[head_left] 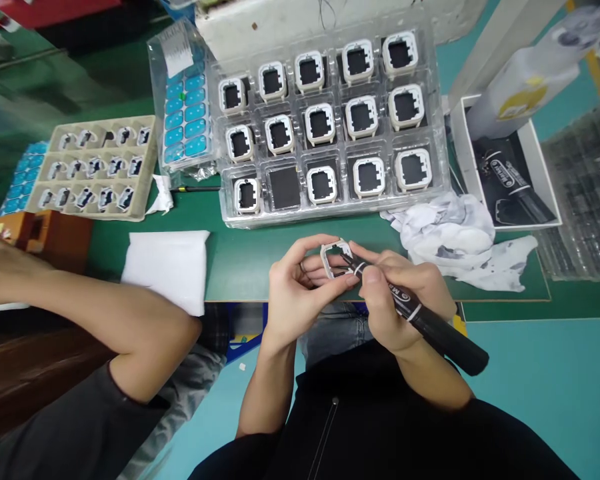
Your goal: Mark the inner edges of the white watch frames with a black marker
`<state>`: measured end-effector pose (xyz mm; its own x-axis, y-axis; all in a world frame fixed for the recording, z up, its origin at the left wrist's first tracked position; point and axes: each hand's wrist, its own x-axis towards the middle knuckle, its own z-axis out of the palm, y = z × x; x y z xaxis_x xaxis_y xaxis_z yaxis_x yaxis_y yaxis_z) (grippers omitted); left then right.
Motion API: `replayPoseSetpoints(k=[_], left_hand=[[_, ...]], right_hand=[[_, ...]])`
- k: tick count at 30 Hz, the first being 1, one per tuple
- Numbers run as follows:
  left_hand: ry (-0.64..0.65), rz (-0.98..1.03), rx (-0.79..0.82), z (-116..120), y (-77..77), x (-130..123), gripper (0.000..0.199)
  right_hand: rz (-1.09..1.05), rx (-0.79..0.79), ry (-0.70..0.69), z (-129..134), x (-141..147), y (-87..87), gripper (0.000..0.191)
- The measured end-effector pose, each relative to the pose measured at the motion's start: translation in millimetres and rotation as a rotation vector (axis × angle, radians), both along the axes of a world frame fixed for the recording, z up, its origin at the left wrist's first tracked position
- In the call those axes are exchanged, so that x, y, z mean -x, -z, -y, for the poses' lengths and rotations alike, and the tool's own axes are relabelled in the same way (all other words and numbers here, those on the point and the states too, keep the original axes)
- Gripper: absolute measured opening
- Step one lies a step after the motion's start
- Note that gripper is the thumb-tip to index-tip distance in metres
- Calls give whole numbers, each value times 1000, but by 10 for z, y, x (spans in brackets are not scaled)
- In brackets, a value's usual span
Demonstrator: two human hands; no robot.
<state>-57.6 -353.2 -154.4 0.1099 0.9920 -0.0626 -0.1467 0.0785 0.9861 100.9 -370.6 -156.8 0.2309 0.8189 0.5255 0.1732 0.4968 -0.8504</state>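
Between the thumb and fingers of my left hand (300, 287) is a small white watch-case frame (325, 261), tilted up, with an opening through its middle. My right hand (403, 293) grips a black marker pen (430, 327), its tip at the inner edge of the frame; whether it touches cannot be made out. Beyond my hands lies a clear plastic tray (300, 217) with rows of similar white frames, each in its own pocket. One front-row pocket (285, 188) shows only its dark bottom.
Crumpled stained cloths (445, 233) lie right of my hands. A white box (553, 200) holds a bottle (525, 90) and another marker (515, 180). A co-worker's arm (115, 307) reaches in at left, near a folded white cloth (165, 263) and a beige parts tray (150, 167).
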Motion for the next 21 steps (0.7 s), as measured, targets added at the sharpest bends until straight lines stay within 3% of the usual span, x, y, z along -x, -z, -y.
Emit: replayPoseSetpoints(k=[3, 10, 21], left_hand=[[18, 58, 22, -22, -35, -1, 61], [31, 26, -11, -23, -5, -6, 59], [-81, -202, -305, 99, 132, -78, 37]], right_hand=[[2, 26, -50, 19, -40, -17, 32], [-66, -22, 10, 20, 15, 0, 34], [-83, -126, 30, 27, 31, 60, 27]])
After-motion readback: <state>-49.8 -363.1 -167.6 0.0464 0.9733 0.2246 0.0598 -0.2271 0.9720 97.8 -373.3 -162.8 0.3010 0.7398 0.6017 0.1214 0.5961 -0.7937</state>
